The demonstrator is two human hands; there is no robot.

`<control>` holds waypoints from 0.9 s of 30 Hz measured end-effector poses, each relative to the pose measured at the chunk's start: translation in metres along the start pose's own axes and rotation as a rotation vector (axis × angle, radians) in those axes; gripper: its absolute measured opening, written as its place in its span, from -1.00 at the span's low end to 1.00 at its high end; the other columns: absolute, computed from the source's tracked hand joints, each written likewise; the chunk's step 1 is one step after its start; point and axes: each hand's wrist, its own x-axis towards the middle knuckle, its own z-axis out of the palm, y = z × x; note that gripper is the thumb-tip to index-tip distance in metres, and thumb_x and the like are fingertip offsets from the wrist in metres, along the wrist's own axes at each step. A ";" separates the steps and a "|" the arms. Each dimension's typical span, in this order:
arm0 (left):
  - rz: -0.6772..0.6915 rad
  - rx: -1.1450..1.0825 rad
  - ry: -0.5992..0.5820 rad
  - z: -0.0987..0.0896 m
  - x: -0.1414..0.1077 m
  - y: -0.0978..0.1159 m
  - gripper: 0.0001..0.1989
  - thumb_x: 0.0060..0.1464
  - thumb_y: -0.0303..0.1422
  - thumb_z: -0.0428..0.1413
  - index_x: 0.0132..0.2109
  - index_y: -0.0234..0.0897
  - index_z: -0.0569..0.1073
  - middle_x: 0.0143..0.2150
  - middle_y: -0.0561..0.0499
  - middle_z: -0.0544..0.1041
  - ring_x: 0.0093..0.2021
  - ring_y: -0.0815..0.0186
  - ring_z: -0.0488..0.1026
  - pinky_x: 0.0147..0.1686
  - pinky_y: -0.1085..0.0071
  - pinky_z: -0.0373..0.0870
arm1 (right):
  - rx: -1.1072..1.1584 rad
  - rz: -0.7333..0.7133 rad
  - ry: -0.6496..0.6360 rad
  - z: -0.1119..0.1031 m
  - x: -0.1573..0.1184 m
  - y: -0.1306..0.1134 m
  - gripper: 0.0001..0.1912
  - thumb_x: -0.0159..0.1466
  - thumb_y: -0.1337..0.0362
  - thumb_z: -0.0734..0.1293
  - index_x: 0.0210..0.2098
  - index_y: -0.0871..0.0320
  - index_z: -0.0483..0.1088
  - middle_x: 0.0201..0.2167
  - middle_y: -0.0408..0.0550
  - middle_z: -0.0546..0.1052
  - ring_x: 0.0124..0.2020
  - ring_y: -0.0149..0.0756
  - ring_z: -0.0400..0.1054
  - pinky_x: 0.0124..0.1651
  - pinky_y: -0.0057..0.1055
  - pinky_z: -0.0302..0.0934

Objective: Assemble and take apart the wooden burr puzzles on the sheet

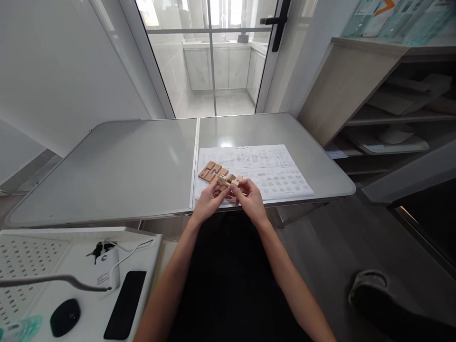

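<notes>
Near the front edge of the grey table, my left hand [209,201] and my right hand [251,201] hold a small assembly of light wooden pieces [229,180] between them. The fingers of both hands are closed on it, the thumbs close together at its near side. Just behind and left of my left hand, flat notched wooden pieces [211,171] lie on a printed paper sheet [274,166]. The sheet shows rows of small drawings. My fingers hide part of the assembly and part of the sheet.
The grey folding table [142,166] spans the view, with a glass door behind. At lower left, a white tray [142,237] holds a black phone [125,305], a mouse [65,317], keys and a white device with a cable. Shelves [359,71] stand at right.
</notes>
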 end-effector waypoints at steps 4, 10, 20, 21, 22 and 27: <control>-0.022 -0.009 0.037 -0.003 0.000 -0.001 -0.25 0.25 -0.03 0.33 0.41 -0.32 0.35 0.21 -0.25 0.64 -0.04 0.12 0.70 0.10 0.17 0.60 | -0.016 0.004 0.001 0.000 0.000 0.000 -0.52 0.26 -0.20 0.52 -0.26 0.05 0.40 -0.39 -0.20 0.52 -0.53 -0.38 0.34 -0.46 -0.39 0.29; -0.044 -0.047 0.056 -0.007 0.001 -0.002 -0.28 0.25 -0.03 0.34 0.40 -0.29 0.41 0.26 -0.25 0.63 0.03 0.06 0.68 0.18 0.12 0.53 | -0.023 0.009 -0.004 0.001 0.001 -0.004 -0.50 0.25 -0.23 0.51 -0.27 0.05 0.39 -0.38 -0.18 0.53 -0.50 -0.33 0.39 -0.46 -0.39 0.30; -0.017 0.007 0.012 -0.008 -0.001 0.003 -0.37 0.17 -0.02 0.39 0.26 -0.26 0.55 0.19 -0.21 0.67 0.10 0.03 0.66 0.19 0.17 0.51 | -0.029 0.020 -0.034 0.000 0.001 -0.003 -0.51 0.27 -0.24 0.48 -0.27 0.04 0.38 -0.48 -0.23 0.47 -0.54 -0.34 0.34 -0.44 -0.35 0.34; -0.016 0.004 0.013 -0.008 -0.001 0.003 -0.36 0.16 -0.02 0.40 0.26 -0.26 0.56 0.20 -0.22 0.66 0.11 0.02 0.66 0.20 0.17 0.52 | -0.027 0.023 -0.036 0.000 0.001 -0.003 -0.50 0.27 -0.25 0.48 -0.26 0.04 0.38 -0.48 -0.22 0.47 -0.54 -0.33 0.34 -0.45 -0.36 0.34; -0.015 0.002 0.015 -0.007 -0.001 0.003 -0.36 0.15 -0.03 0.40 0.27 -0.25 0.56 0.21 -0.21 0.66 0.12 0.02 0.66 0.20 0.17 0.52 | -0.026 0.025 -0.038 -0.001 0.001 -0.003 -0.49 0.27 -0.25 0.48 -0.26 0.04 0.38 -0.47 -0.22 0.47 -0.53 -0.33 0.35 -0.46 -0.36 0.34; -0.017 -0.008 0.011 -0.007 -0.001 0.002 -0.31 0.11 -0.06 0.43 0.30 -0.24 0.55 0.20 -0.20 0.67 0.14 0.01 0.65 0.23 0.15 0.51 | -0.018 0.039 -0.043 -0.002 0.002 -0.002 -0.48 0.25 -0.27 0.47 -0.27 0.03 0.36 -0.47 -0.21 0.47 -0.52 -0.32 0.36 -0.44 -0.34 0.36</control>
